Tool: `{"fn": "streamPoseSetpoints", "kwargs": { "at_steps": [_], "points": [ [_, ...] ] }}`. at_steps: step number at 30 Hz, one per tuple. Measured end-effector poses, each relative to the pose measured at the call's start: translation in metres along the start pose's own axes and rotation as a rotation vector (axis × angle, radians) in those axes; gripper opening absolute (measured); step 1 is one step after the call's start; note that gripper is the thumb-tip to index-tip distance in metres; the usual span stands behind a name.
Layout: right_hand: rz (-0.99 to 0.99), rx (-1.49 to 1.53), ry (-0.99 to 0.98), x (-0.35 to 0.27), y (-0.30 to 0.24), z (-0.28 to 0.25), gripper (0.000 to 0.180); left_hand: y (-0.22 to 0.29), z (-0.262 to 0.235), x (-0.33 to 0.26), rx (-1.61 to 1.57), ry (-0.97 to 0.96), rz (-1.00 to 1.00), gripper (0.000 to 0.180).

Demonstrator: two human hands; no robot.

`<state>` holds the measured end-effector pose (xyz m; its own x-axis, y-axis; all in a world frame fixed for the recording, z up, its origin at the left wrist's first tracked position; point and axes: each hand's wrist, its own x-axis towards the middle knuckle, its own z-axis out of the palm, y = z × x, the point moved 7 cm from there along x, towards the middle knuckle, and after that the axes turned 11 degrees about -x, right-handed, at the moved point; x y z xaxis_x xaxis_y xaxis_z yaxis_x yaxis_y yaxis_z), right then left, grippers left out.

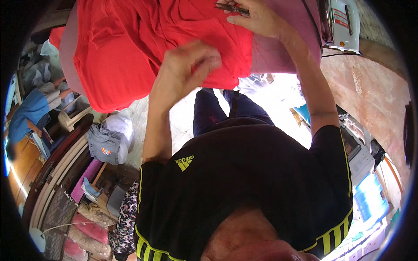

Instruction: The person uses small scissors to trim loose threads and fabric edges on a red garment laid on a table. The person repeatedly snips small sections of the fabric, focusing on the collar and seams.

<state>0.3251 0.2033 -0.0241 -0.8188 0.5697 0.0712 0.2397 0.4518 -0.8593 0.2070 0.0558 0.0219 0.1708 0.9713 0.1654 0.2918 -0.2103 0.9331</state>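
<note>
Red cloth (115, 65) lies in folds over a padded board with a dusty pink cover (278, 56), its near edge hanging down. My left hand (187, 69) is above the cloth's near part, blurred by motion. Its fingers curl in toward the thumb as in a pinch; whatever may be between them is too small to make out. Farther off and to the right, my right hand (259, 19) is closed around a pair of dark metal thread snips (235, 9), whose pointed blades face left. Loose red threads lie on the pink cover beside the cloth.
A white iron (344, 26) stands at the board's far right, with a dark cord (311, 17) nearby. On the left are a person in a blue top (30, 115), a grey garment (104, 143) and a curved railing (56, 174). A blue water container (370, 198) is at lower right.
</note>
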Motion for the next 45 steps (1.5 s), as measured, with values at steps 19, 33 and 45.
{"fn": "streamPoseSetpoints", "kwargs": {
  "at_steps": [19, 33, 45],
  "points": [
    [0.055, -0.416, 0.067, -0.023, -0.015, 0.019, 0.025, -0.076, -0.025, 0.013, -0.024, 0.598, -0.027, 0.002],
    [0.035, -0.018, 0.052, -0.01, -0.008, -0.001, 0.02, -0.023, 0.028, 0.025, 0.158, 0.333, 0.012, 0.021],
    [-0.014, -0.012, 0.033, -0.041, -0.006, 0.0, 0.024, -0.055, 0.02, 0.025, 0.112, 0.358, -0.102, 0.011]
  ]
}}
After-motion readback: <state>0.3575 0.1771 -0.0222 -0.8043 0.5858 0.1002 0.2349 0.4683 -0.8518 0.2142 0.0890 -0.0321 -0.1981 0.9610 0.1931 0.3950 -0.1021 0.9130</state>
